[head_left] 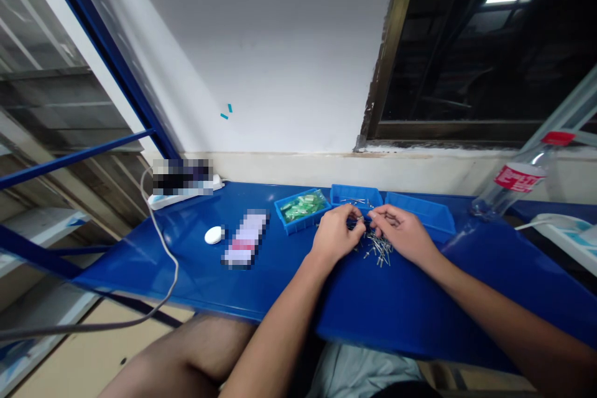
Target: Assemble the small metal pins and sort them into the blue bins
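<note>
Hands Meet Over Pile of Metal Pins

Right of the frame's centre, the left hand [336, 231] and right hand [405, 233] bend close together, fingertips pinched inward; whether either grips a pin cannot be told. The loose metal pins [380, 249] lie on the blue table [280, 273] just below and between the fingers. Above the fingertips sits a blue bin [342, 190] with more pins; green packets [304, 205] fill another bin [291, 226] to its left.

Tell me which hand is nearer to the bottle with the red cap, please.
The right hand is nearer, to the left of the bottle and apart from it; the left hand is farther left.
</note>
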